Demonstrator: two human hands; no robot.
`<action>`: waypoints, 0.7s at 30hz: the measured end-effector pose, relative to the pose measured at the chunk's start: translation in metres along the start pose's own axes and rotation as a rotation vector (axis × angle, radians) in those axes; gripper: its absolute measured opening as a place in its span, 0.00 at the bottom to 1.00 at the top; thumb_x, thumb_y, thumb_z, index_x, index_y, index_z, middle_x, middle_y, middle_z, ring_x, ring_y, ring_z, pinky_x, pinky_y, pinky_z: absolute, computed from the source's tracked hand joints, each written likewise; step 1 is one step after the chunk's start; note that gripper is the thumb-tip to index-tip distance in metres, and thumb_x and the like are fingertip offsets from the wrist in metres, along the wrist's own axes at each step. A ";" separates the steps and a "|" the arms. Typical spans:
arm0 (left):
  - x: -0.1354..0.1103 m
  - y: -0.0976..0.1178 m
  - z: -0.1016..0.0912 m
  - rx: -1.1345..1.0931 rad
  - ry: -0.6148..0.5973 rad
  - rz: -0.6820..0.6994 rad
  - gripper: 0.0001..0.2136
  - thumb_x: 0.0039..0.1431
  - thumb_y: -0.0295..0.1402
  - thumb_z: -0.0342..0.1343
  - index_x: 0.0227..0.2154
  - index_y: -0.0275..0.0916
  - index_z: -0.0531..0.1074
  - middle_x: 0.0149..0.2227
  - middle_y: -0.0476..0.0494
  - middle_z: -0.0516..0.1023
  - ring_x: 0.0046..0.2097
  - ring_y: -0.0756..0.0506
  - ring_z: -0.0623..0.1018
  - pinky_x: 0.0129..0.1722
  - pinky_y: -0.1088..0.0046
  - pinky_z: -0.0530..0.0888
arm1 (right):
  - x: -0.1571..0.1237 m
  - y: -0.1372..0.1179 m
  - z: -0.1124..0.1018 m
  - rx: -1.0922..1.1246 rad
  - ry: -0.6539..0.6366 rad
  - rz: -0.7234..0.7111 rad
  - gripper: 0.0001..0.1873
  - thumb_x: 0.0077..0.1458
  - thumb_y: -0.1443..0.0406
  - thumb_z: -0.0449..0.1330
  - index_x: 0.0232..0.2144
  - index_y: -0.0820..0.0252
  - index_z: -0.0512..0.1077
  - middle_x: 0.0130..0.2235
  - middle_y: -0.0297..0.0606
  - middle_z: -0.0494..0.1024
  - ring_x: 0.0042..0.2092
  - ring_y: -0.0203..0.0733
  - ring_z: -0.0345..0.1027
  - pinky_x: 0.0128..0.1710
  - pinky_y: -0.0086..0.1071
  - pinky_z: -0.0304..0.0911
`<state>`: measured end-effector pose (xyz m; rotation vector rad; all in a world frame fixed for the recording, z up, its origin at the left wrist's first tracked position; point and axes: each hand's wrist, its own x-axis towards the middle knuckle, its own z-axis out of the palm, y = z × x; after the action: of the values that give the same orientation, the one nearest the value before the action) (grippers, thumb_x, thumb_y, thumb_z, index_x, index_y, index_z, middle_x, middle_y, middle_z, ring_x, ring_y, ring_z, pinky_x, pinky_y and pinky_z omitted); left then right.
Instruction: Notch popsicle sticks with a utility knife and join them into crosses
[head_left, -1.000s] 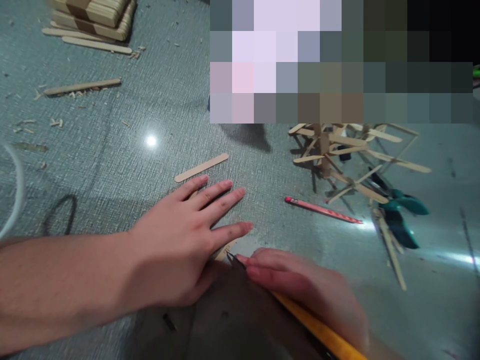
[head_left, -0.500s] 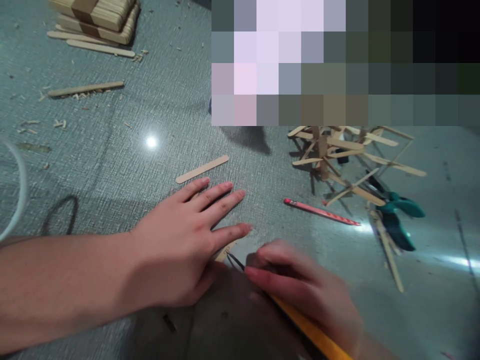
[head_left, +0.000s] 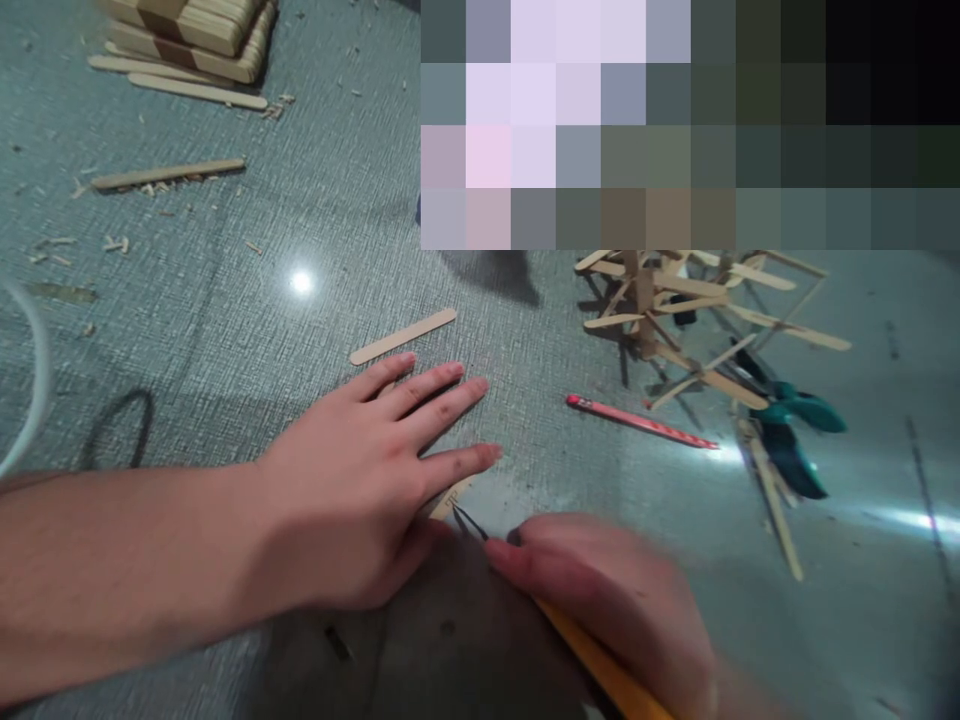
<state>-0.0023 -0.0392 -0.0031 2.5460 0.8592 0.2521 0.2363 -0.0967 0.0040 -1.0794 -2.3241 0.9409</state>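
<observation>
My left hand (head_left: pixel 375 475) lies flat with its fingers spread, palm down on the table. Partly under its thumb and index finger is a craft stick (head_left: pixel 454 496) with small dark marks on its bare end; the rest is hidden. In my right hand (head_left: pixel 607 590) is a yellow-bodied craft knife (head_left: pixel 574 645), gripped like a pen. Its thin dark tip touches the stick at the marks. Blur softens the right hand's fingers. Just beyond my left fingertips a loose craft stick (head_left: pixel 403 337) lies at a slant.
A red patterned pencil (head_left: pixel 641 422) lies to the right. Behind it stands a lattice of craft sticks (head_left: pixel 690 290), with teal-handled pliers (head_left: pixel 795 455) against it. Banded stick bundles (head_left: pixel 187 40) sit far left, with shavings and a whittled stick (head_left: pixel 169 175) nearer. The upper right is pixelated.
My right hand has shifted slightly and rolled, while the knife tip stays on the stick. The marks there look a little different. My left hand keeps its place.
</observation>
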 end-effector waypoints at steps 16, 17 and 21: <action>0.000 -0.002 0.001 -0.026 -0.011 0.005 0.27 0.61 0.42 0.56 0.63 0.46 0.66 0.71 0.36 0.55 0.71 0.32 0.58 0.68 0.44 0.54 | 0.011 -0.002 -0.004 -0.136 0.029 0.012 0.13 0.70 0.66 0.50 0.32 0.50 0.69 0.17 0.26 0.65 0.17 0.34 0.60 0.18 0.31 0.53; 0.000 -0.001 0.001 -0.023 -0.012 0.003 0.27 0.60 0.42 0.56 0.63 0.46 0.66 0.71 0.36 0.55 0.71 0.32 0.57 0.68 0.44 0.54 | 0.012 -0.001 -0.003 -0.150 0.047 -0.004 0.13 0.70 0.65 0.50 0.33 0.50 0.70 0.18 0.26 0.66 0.18 0.34 0.62 0.19 0.31 0.54; 0.000 0.000 0.001 -0.022 -0.002 0.007 0.28 0.59 0.41 0.57 0.63 0.45 0.67 0.71 0.36 0.55 0.71 0.31 0.57 0.69 0.44 0.53 | 0.011 0.003 0.001 -0.093 0.148 -0.094 0.11 0.71 0.63 0.49 0.43 0.48 0.72 0.19 0.25 0.68 0.18 0.35 0.63 0.19 0.31 0.54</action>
<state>-0.0023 -0.0395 -0.0046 2.5286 0.8422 0.2604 0.2305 -0.0872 0.0024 -1.0298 -2.2937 0.6998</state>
